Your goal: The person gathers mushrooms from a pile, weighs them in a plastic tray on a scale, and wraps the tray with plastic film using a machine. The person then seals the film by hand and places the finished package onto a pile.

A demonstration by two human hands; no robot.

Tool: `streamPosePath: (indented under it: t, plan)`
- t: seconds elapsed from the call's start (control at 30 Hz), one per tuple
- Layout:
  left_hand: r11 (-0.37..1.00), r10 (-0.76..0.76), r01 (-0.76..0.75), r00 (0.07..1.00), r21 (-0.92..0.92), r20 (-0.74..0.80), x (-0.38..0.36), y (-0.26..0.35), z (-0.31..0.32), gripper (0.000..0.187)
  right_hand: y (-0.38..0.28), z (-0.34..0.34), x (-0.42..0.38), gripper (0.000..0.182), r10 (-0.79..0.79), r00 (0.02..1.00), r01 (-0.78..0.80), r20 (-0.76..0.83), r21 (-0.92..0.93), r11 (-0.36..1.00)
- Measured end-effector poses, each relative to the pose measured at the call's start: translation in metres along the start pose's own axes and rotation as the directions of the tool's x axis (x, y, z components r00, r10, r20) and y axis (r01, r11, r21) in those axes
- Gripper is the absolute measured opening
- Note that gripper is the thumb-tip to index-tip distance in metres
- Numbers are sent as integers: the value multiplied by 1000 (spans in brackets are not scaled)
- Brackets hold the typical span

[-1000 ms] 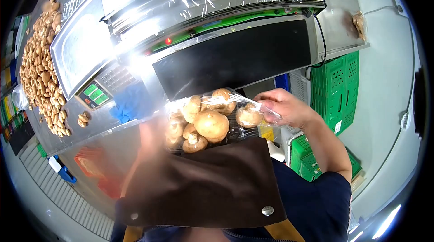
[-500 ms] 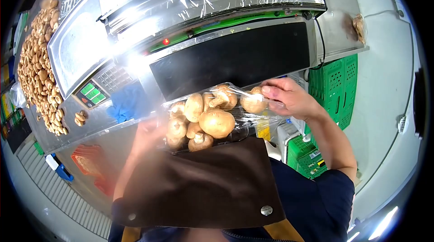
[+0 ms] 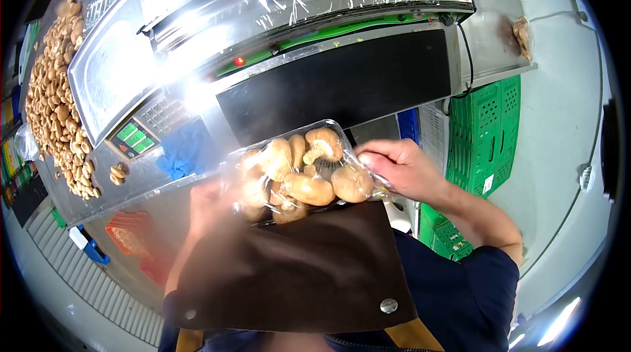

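A black tray [image 3: 339, 130] of brown mushrooms [image 3: 309, 189] under clear film is held in front of the brown apron. My right hand [image 3: 401, 166] is closed on the film at the tray's right end, thumb and fingers pressed together beside a round mushroom [image 3: 351, 184]. At the left end, my left hand [image 3: 213, 202] is against the wrapped tray; glare and blur hide its fingers. Film is gathered at the right end, near my right fingertips.
The wrapping machine [image 3: 315, 7] with its black plate [image 3: 342, 86] lies beyond the tray. Leftward are a scale [image 3: 141, 130], a blue cloth [image 3: 183, 149] and heaped mushrooms [image 3: 59, 105]. Green crates [image 3: 486, 135] stand at the right, an orange container [image 3: 131, 237] lower left.
My right hand has moved left and slightly down towards the tray. The rightmost mushroom has shifted left and down with it, lying among the others, and the stretched film has shortened.
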State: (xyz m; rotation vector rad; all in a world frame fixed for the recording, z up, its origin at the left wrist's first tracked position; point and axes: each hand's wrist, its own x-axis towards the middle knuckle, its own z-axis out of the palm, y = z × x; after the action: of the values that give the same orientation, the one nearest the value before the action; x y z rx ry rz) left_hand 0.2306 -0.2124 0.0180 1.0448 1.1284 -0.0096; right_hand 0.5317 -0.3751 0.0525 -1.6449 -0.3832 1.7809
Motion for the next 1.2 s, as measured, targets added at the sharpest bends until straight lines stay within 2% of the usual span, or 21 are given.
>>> streamPosePath:
  t: [0.03,0.07,0.2,0.3,0.33,0.4,0.43,0.47,0.57,0.7,0.77,0.83,0.87,0.9,0.97,1.0,1.03,1.1,1.2]
  plan:
    - [1000,0,0,1000,-6,-1,1,0,1,10,6,7,3,17,-225,970,207,-87,-178,962]
    - [1000,0,0,1000,-12,-2,1,1,2,10,2,12,4,18,-223,970,192,-100,-255,948]
    - [999,-36,36,998,-5,48,2,-6,-10,21,2,22,15,16,-302,944,246,-132,-325,913]
    - [998,-68,68,997,-1,37,3,-3,-8,21,14,23,27,12,-355,921,317,-159,-223,922]
    - [996,-88,88,996,-10,32,3,-3,-7,22,18,19,29,17,-299,946,278,-128,-156,948]
    - [995,-96,97,995,-26,36,3,-6,-10,23,14,3,30,22,-89,996,89,-18,10,996]
    - [996,-85,87,995,-28,51,5,-13,-15,24,14,-5,29,25,15,999,-19,49,86,996]
    - [997,-72,74,995,-31,66,6,-17,-18,24,24,-12,34,34,55,990,-84,133,224,971]
    - [993,-83,88,994,-73,69,6,-18,-16,23,24,-11,37,38,-24,977,-3,212,125,992]
    - [994,-92,95,995,-48,45,8,-23,-20,23,8,-5,38,44,6,982,-5,189,-7,1000]
    - [991,-96,101,994,-88,60,10,-25,-24,24,19,-3,42,38,-36,994,39,98,-30,999]
    - [997,-73,73,997,-21,31,9,-24,-23,22,27,-8,45,32,-45,999,45,-1,-119,992]
    - [998,-60,60,998,12,17,9,-25,-22,24,25,-12,45,28,-71,995,65,-67,-90,994]
    - [999,-45,45,999,11,-16,10,-33,-28,26,20,-16,42,32,-7,985,-6,-174,-71,997]
    - [1000,-15,16,997,13,-78,14,-55,-46,35,17,-24,38,39,-37,958,-9,-284,-157,987]
    - [997,-78,81,971,6,-226,11,-26,-24,43,19,-29,39,43,-51,945,-19,-323,-211,977]
    - [992,-128,129,965,-8,-231,12,-37,-39,37,14,-30,37,46,-39,926,-25,-376,-163,986]
    - [979,-165,128,954,-157,-250,17,-67,-56,28,19,-35,37,45,2,910,-36,-415,-74,997]
    - [978,-208,205,933,-40,-293,22,-86,-58,21,40,-31,39,44,135,893,-84,-430,136,987]
